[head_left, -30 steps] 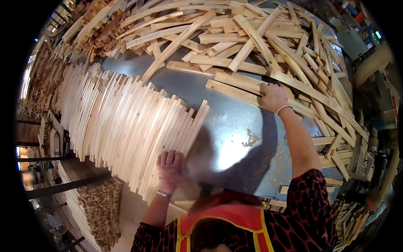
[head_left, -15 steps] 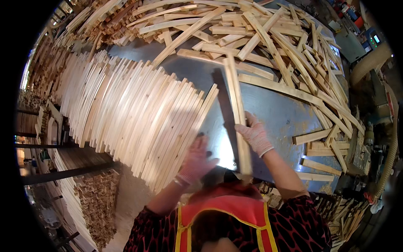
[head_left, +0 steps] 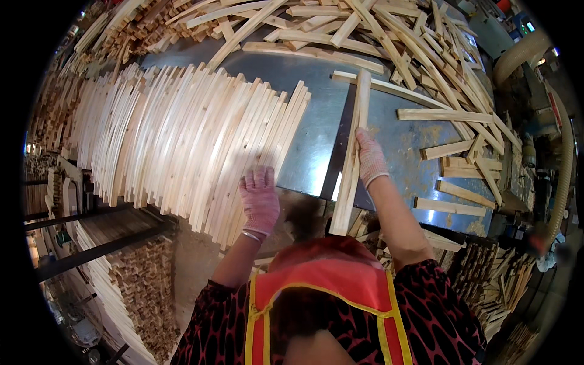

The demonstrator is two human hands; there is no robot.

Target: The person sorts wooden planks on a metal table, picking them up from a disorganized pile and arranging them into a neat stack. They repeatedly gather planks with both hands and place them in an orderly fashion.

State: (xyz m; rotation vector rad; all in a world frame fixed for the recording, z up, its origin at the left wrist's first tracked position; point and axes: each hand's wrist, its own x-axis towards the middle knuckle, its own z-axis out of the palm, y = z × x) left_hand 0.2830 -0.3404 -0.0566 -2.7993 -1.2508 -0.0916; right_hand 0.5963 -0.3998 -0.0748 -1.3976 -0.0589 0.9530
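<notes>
My right hand (head_left: 372, 159), in a pale pink knitted glove, grips a long wooden slat (head_left: 351, 164) near its middle. The slat stands out over the metal table (head_left: 317, 143), its near end reaching past the front edge toward my body. To the left, a wide row of slats (head_left: 182, 134) lies side by side across the table. My gloved left hand (head_left: 260, 199) rests at the near right part of this row, fingers stretched out over the slats and holding nothing.
A jumbled heap of slats (head_left: 420, 55) covers the far right of the table, with shorter pieces (head_left: 449, 207) near the right edge. More timber is stacked (head_left: 143, 286) below on the left. A ribbed hose (head_left: 563, 182) hangs at the right.
My left hand has moved from the gap by the table edge up and left onto the row. The slat in my right hand has swung, its far end now farther right. The view has shifted somewhat.
</notes>
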